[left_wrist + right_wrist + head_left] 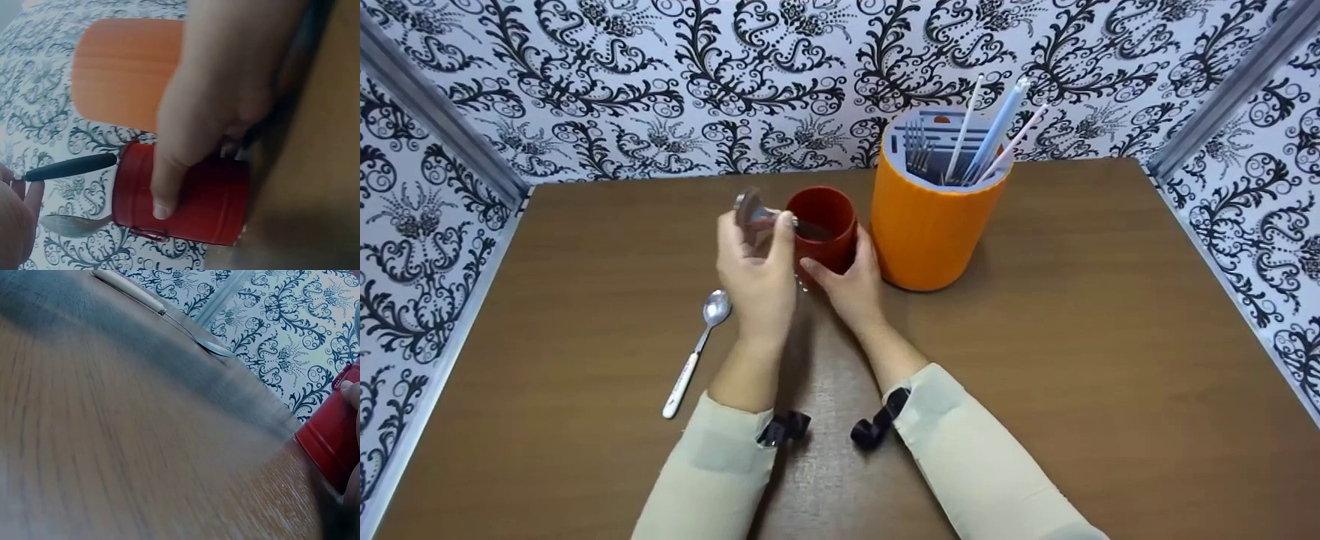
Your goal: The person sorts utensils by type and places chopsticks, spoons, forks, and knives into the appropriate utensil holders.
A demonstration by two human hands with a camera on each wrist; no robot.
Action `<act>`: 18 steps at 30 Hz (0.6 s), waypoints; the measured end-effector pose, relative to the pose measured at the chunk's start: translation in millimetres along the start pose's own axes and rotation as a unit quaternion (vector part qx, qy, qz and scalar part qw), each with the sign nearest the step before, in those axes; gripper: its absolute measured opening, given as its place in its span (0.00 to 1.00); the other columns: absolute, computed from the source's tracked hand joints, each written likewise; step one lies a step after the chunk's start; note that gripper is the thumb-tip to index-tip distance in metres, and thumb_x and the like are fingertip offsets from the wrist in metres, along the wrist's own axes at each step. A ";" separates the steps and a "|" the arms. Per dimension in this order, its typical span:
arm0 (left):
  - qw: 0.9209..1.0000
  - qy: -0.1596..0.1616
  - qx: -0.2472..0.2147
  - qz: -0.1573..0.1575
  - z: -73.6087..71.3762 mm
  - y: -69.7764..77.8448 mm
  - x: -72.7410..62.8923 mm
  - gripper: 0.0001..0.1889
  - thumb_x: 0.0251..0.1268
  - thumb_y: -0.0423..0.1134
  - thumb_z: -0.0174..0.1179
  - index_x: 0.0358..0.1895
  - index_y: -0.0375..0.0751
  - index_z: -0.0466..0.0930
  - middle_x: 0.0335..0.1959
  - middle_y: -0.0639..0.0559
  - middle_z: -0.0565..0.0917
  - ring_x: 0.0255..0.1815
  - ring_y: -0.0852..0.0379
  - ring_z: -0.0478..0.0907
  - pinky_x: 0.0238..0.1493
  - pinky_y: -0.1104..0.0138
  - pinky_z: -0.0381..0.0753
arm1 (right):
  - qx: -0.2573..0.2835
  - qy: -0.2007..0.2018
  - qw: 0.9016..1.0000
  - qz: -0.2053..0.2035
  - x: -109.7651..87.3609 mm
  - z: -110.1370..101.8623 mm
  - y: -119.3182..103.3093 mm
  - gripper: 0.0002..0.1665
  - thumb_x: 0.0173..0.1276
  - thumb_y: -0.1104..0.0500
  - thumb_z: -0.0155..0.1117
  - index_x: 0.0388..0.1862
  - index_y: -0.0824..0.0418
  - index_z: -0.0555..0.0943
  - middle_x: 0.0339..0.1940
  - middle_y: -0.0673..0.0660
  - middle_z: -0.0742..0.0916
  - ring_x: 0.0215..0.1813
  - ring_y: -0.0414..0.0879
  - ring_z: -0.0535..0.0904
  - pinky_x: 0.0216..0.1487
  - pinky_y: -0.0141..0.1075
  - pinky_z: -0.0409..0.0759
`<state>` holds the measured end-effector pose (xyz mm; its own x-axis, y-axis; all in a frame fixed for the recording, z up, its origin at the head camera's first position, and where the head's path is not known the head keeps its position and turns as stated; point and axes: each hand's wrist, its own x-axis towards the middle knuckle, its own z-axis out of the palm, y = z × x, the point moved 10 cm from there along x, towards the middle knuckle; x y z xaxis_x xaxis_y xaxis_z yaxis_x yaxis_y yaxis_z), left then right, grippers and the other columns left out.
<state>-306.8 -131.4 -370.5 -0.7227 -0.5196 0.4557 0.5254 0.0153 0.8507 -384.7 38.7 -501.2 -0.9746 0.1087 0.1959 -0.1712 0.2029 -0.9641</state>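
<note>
My left hand is raised at the left of the red cup. In the left wrist view its fingers pinch a utensil near the end of its black handle, whose other end points at the cup's mouth. A metal spoon leans out of the cup, bowl outward. Its lower part is hidden inside. My right hand grips the cup's side, thumb across the front, and the cup stands upright on the table. Left of my hands lies a white-handled spoon.
An orange cutlery holder stands close to the right of the cup, with forks and several pale-handled utensils in its grey top. Patterned walls bound the wooden table at the back and sides.
</note>
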 end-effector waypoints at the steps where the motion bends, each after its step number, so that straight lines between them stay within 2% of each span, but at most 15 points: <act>1: 1.000 -0.007 0.005 0.003 2.0 -1.0 -1.0 0.13 0.66 0.27 0.68 0.49 0.27 0.76 0.40 0.37 0.85 0.42 0.54 0.86 0.49 0.62 0.88 | 0.000 0.000 1.000 0.002 0.2 -0.4 0.2 0.57 0.57 0.44 0.82 0.79 0.58 0.64 0.75 0.56 0.76 0.73 0.49 0.72 0.80 0.45 0.67; 6: 0.999 -0.028 0.020 0.011 6.4 -6.6 -3.1 0.11 0.67 0.28 0.68 0.47 0.28 0.77 0.41 0.37 0.85 0.44 0.54 0.85 0.53 0.61 0.88 | -0.008 -0.003 1.000 0.007 1.3 -1.6 1.0 0.57 0.57 0.44 0.82 0.80 0.58 0.64 0.75 0.55 0.75 0.73 0.49 0.72 0.80 0.44 0.67; 11: 0.998 -0.048 0.034 -0.004 8.0 -18.7 -3.2 0.10 0.67 0.30 0.68 0.46 0.29 0.78 0.43 0.38 0.86 0.45 0.54 0.86 0.54 0.63 0.87 | -0.022 0.000 1.000 0.007 2.3 -1.4 1.6 0.56 0.57 0.48 0.82 0.79 0.59 0.64 0.75 0.57 0.76 0.73 0.50 0.72 0.80 0.45 0.68; 18: 0.996 -0.068 0.048 -0.025 8.0 -33.9 -1.9 0.12 0.66 0.32 0.71 0.45 0.27 0.81 0.45 0.34 0.87 0.49 0.50 0.87 0.56 0.64 0.87 | -0.042 0.002 0.999 0.009 1.8 0.2 1.5 0.56 0.55 0.49 0.83 0.78 0.60 0.65 0.73 0.60 0.77 0.72 0.53 0.73 0.78 0.47 0.69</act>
<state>-326.8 -124.1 -398.2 -0.8044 -0.4009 0.4384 0.4473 0.0767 0.8911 -386.7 38.9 -502.3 -0.9768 0.1169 0.1795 -0.1407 0.2820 -0.9490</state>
